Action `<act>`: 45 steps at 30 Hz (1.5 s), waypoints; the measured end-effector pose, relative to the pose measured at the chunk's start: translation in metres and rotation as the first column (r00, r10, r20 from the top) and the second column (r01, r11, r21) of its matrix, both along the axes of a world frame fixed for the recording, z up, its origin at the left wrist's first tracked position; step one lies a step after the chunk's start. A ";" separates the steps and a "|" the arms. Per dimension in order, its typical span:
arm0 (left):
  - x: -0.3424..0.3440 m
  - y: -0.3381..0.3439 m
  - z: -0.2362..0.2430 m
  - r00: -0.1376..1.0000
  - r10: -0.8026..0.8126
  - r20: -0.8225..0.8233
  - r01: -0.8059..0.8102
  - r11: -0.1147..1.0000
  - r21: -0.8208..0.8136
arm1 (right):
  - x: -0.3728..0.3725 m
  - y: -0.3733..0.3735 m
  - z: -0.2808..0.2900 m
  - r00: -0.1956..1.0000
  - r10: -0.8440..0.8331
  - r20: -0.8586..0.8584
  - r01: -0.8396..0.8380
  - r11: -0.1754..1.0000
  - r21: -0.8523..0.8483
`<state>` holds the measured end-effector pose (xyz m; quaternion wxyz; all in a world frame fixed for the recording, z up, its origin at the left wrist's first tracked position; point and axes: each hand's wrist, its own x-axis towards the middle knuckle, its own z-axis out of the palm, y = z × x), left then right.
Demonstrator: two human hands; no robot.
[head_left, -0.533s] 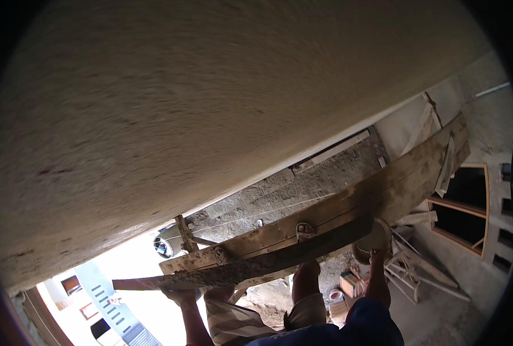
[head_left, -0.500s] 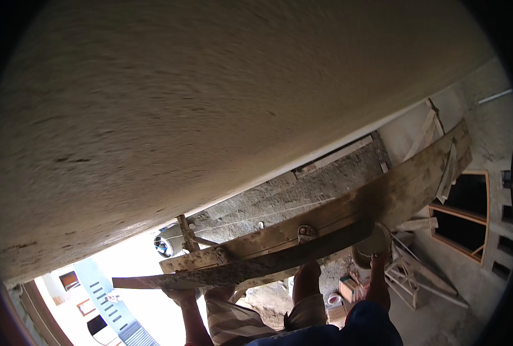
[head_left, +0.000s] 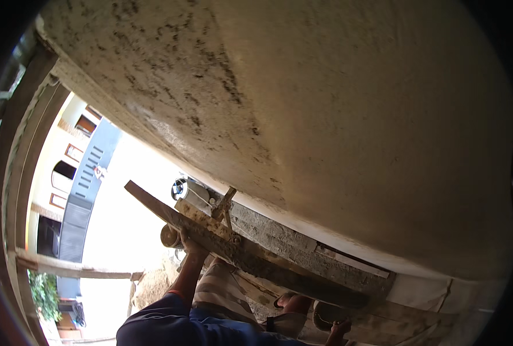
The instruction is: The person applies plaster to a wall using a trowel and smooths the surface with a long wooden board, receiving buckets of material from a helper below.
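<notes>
My left hand (head_left: pixel 193 245) is closed round a long, mortar-smeared board (head_left: pixel 256 268), which slants from the upper left to the lower right. A small round container (head_left: pixel 170 235) shows just behind that hand. At the lower right, in shadow, my right hand (head_left: pixel 340 327) is closed at the edge of a dark round bucket (head_left: pixel 326 311), close under the board's right end. The plastered wall (head_left: pixel 354 144) rises beside the board and fills the upper view, with a dark speckled patch on its left part.
My legs are over scaffold planks (head_left: pixel 418 311) high above the ground. A timber frame (head_left: pixel 37 132) borders the left side, with a crossbar (head_left: pixel 77 267). Below stands a metal drum (head_left: pixel 193 193). A bright yard, a blue gate (head_left: pixel 83 190), buildings and a small distant person (head_left: pixel 100 172) lie beyond.
The view has swung left toward the timber frame and yard, showing more of the speckled wall. The board now slopes down to the right in view, with both hands still at it and the bucket.
</notes>
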<state>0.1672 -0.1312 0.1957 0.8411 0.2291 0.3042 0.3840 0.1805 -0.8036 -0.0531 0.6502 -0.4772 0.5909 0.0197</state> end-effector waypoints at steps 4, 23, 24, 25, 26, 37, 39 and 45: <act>-0.018 -0.013 0.044 0.978 0.208 -0.034 -0.210 0.971 -0.111 | 0.033 0.032 0.036 0.968 0.253 -0.007 -0.253 0.967 -0.023; -0.230 0.055 0.064 0.834 0.499 -0.236 -0.527 0.847 -0.072 | 0.171 0.292 0.143 -0.356 0.913 -0.197 -0.934 -0.342 0.103; -0.245 0.057 0.054 0.831 0.504 -0.236 -0.535 0.840 -0.088 | 0.175 0.309 0.145 -0.425 0.884 -0.195 -0.905 -0.416 0.084; -0.250 0.062 0.061 0.832 0.517 -0.199 -0.549 0.818 -0.171 | 0.177 0.328 0.148 -0.465 0.863 -0.195 -0.885 -0.457 0.089; -0.261 0.065 0.069 0.825 0.538 -0.173 -0.565 0.788 -0.244 | 0.174 0.356 0.151 -0.508 0.840 -0.189 -0.861 -0.497 0.107; -0.399 0.089 0.112 0.659 0.741 -0.129 -0.752 0.653 -0.093 | 0.114 0.623 0.119 -0.954 0.288 -0.078 -0.293 -0.954 0.065; -0.411 0.095 0.121 0.563 0.807 -0.177 -0.826 0.560 -0.073 | 0.106 0.655 0.086 -0.975 0.204 -0.089 -0.211 -0.974 0.078; -0.485 0.049 0.137 0.299 0.935 -0.190 -0.938 0.325 0.120 | 0.039 0.777 0.067 -0.992 0.063 -0.109 -0.058 -0.997 -0.045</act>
